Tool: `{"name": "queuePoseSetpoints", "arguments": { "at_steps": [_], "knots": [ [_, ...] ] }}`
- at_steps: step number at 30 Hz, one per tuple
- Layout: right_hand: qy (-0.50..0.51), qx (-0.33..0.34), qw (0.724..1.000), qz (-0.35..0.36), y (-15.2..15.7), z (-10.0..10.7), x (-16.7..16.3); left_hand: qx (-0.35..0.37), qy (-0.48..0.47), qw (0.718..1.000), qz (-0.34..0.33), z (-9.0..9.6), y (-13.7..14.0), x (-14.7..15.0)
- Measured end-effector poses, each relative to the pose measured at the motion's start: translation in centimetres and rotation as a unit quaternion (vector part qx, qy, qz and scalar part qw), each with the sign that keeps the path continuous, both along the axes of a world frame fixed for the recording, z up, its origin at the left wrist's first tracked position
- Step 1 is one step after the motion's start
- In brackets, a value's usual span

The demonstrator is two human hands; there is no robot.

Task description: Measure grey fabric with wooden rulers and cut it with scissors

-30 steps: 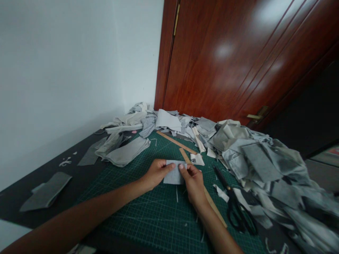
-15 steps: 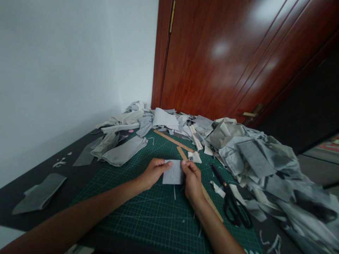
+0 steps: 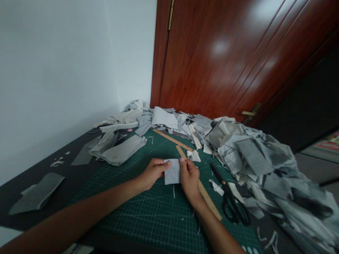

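A small square of light grey fabric [image 3: 172, 173] is held up between my two hands, above the green cutting mat [image 3: 148, 218]. My left hand [image 3: 155, 173] pinches its left edge, thumb on the near face. On the opposite edge, my right hand [image 3: 191, 178] grips with thumb and bent fingers. Behind the right hand lie two wooden rulers [image 3: 209, 201], one partly covered by the hand. Black scissors [image 3: 230, 197] rest on the mat to the right of my right forearm.
A large heap of grey and cream fabric scraps [image 3: 254, 155] spreads along the right and back. Folded grey cloth pieces [image 3: 123, 150] lie at the left, with another folded piece [image 3: 39, 194] on the dark table. A wall and a wooden door [image 3: 212, 60] stand behind.
My right hand has shifted slightly left along the fabric square, its thumb now further over the edge. The whole view has moved slightly; the square stays in both hands.
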State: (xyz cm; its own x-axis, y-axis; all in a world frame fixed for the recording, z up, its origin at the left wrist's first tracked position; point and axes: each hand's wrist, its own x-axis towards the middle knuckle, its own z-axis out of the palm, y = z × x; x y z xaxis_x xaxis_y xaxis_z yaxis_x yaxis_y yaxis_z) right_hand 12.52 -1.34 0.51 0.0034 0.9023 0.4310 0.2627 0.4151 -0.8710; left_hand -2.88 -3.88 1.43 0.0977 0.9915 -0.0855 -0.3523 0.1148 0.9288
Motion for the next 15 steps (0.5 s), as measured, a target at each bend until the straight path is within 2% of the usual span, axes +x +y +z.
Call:
{"name": "queuePoseSetpoints", "arguments": {
  "at_steps": [9,15],
  "knots": [
    [-0.011,0.031,0.999,0.003,-0.07,0.2,0.21,-0.033,-0.022,0.999,-0.017,-0.27,-0.06,0.11],
    [0.018,0.019,0.999,0.041,0.0,0.57,0.22,-0.029,-0.02,0.999,-0.019,-0.5,-0.07,0.03]
  ]
}}
